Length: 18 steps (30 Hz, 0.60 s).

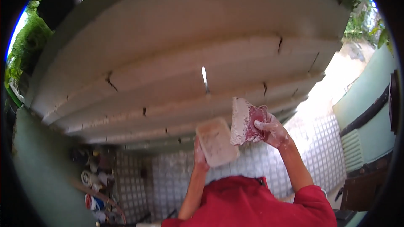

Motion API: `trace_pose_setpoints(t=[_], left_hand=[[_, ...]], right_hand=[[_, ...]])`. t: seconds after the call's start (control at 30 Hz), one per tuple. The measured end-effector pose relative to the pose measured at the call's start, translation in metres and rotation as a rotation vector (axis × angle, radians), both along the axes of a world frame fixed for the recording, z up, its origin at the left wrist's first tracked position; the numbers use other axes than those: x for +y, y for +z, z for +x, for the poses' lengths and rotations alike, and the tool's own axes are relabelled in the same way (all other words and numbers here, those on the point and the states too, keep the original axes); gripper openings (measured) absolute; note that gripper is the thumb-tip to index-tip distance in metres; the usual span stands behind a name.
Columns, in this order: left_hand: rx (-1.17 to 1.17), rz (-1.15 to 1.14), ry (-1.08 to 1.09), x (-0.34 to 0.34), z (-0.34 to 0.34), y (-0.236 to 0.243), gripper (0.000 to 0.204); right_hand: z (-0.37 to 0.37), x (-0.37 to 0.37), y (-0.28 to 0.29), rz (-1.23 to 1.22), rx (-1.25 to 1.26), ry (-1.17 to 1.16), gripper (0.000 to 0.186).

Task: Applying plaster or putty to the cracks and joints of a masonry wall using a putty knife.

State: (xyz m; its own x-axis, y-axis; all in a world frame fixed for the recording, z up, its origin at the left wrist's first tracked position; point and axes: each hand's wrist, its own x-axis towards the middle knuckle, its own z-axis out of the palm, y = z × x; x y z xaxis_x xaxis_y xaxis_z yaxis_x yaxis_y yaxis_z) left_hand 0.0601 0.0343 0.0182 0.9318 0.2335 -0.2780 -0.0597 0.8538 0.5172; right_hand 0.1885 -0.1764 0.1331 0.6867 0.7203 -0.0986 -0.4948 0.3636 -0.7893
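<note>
My right hand (pixel 273 131) grips a wide reddish putty spreader (pixel 256 122), thumb pressed on its face. Thick pale paste coats the spreader's broad edge, and smears of it whiten my fingers and wrist. To the left and slightly lower, my left hand (pixel 200 157) holds a shallow rectangular plastic tub (pixel 219 143) by its side. The tub is whitish and smeared inside; how much paste it holds is hard to tell. Spreader and tub look close together. In front of both hands spreads a large pale stepped surface (pixel 168 67) with several dark cracks or slots and one bright slit.
A light tiled floor (pixel 311 151) lies below. Cans and other clutter (pixel 90 180) stand by the green wall (pixel 42 164) at left. At right are another pale green wall (pixel 368 101) and dark wooden furniture (pixel 364 191). Plants (pixel 357 25) show at the upper edges.
</note>
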Motion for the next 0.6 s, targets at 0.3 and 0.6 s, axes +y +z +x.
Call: trace_pose_setpoints(t=[0.3,0.6], left_hand=[[0.020,0.036,0.034,0.033,-0.022,-0.020,0.062],[0.051,0.018,0.113,0.066,-0.050,-0.029,0.059]], right_hand=[[0.027,0.085,0.137,0.027,-0.957,-0.707,0.031],[0.086,0.200,0.193,-0.547,-2.093,-1.348,0.044]])
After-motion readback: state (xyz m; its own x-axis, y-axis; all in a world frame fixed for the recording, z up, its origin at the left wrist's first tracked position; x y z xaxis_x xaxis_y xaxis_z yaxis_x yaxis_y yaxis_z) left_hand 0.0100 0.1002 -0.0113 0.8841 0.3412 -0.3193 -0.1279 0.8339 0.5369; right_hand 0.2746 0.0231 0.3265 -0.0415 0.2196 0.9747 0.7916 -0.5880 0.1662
